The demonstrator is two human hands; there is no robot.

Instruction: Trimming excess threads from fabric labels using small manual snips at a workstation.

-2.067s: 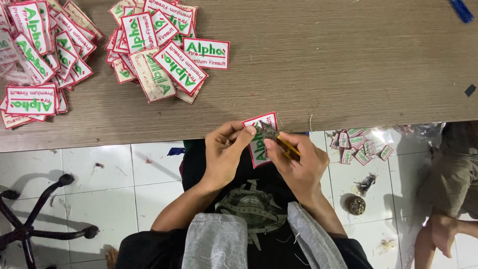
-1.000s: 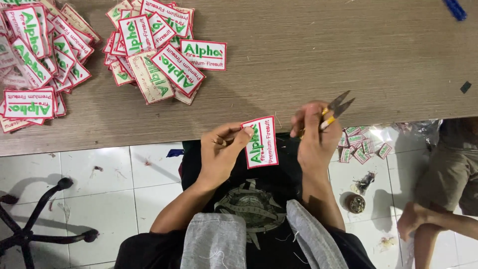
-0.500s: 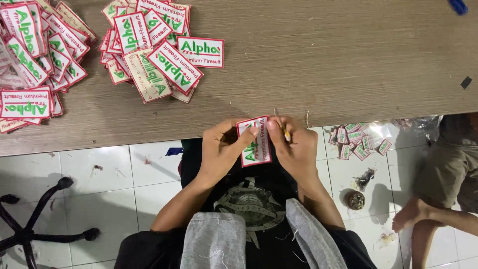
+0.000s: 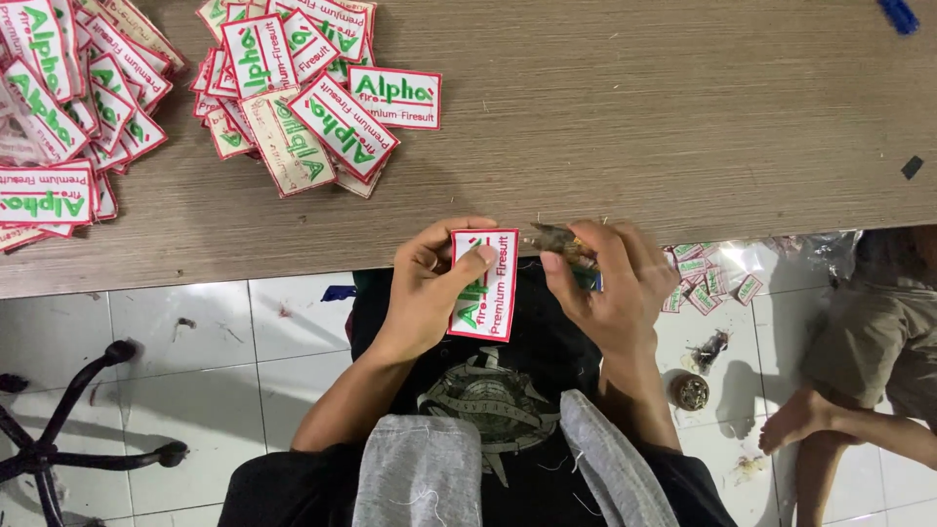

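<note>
At the near edge of the wooden table [image 4: 605, 146], left hand [image 4: 429, 288] pinches a white patch [image 4: 485, 285] w/ red border, upright, just below that edge. Right hand [image 4: 610, 283], closed on small scissors [image 4: 558, 240], has swung back from a sec ago & sits beside patch's top corner, so trimming looks ongoing. Patch piles [image 4: 293, 88] lie on table's far-left.

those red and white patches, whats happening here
A person sits at the edge of a wooden table. The left hand holds one white embroidered patch with a red border upright, thumb on its face. The right hand holds small scissors by the patch's top edge. Piles of matching patches lie on the table, and more patches lie on the tiled floor.
</note>
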